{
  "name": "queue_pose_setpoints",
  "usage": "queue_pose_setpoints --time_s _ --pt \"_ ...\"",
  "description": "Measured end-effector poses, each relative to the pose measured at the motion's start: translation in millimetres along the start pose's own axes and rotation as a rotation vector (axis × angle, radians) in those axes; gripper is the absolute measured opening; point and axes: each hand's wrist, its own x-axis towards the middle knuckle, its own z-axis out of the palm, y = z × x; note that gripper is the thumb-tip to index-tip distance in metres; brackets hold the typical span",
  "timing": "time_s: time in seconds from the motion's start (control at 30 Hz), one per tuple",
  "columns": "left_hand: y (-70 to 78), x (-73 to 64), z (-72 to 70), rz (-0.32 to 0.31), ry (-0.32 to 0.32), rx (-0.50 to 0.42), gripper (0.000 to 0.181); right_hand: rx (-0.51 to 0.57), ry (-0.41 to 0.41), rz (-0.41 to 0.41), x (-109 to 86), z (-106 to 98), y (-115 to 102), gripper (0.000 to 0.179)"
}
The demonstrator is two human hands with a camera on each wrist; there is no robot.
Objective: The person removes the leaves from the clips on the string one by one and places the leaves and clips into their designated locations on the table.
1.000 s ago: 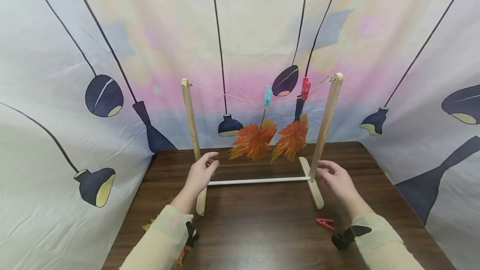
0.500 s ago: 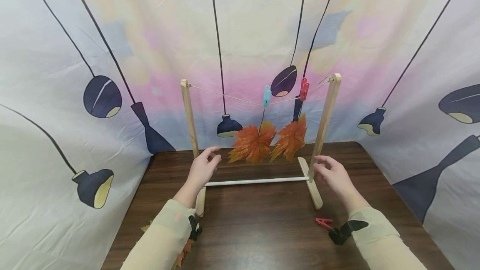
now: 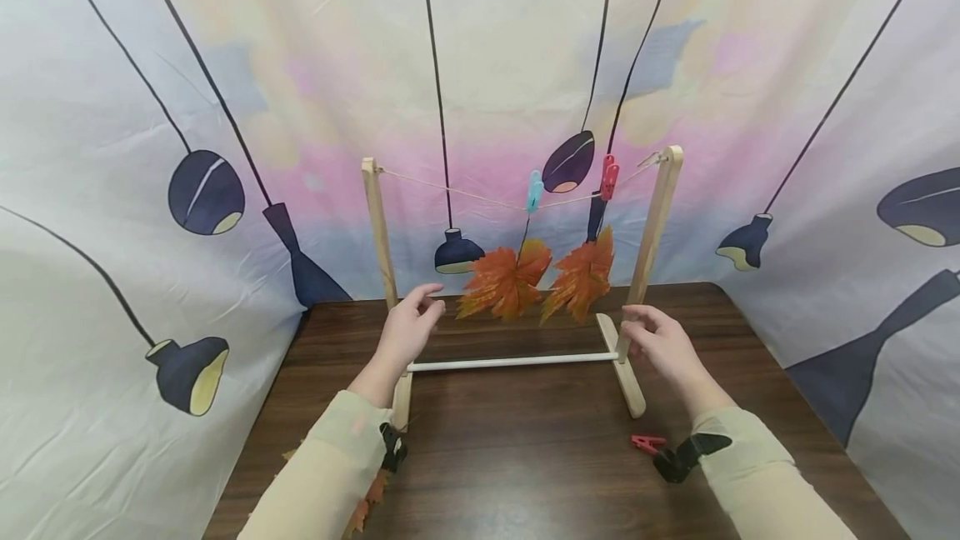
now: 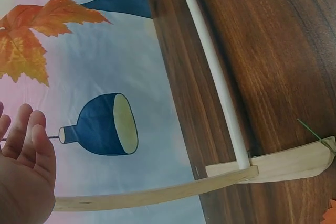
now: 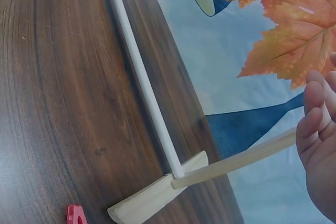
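Observation:
Two orange maple leaves hang from a string on a wooden stand [image 3: 651,248]. A light blue clothespin [image 3: 535,192] holds the left leaf [image 3: 504,280], and a red clothespin [image 3: 610,177] holds the right leaf [image 3: 581,277]. My left hand [image 3: 408,327] is raised near the stand's left post, fingers loosely bent and holding nothing. Close to the right post is my right hand [image 3: 662,344], its fingers also relaxed with nothing in them. In the right wrist view, that hand [image 5: 320,145] is partly cut off by the frame edge.
A white rod [image 3: 510,363] joins the stand's two feet. On the brown table [image 3: 517,448], a loose red clothespin [image 3: 647,443] lies by my right wrist. More leaves [image 3: 367,502] lie partly hidden under my left forearm. Printed fabric hangs behind and at both sides.
Both hands have risen slightly and moved a little inward and away from me. The hanging leaves and the stand stay where they were.

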Motion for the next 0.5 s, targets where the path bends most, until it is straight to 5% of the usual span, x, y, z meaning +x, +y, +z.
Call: queue_pose_setpoints --time_s 0.3,0.5 --pt "9.0 3.3 2.6 -0.002 -0.035 -0.014 0.034 0.014 -0.027 0.032 1.7 1.2 -6.0 0.041" --pt "16.8 10.0 2.5 0.059 -0.043 0.026 0.035 0.027 -0.025 0.014 4.1 1.9 -8.4 0.039"
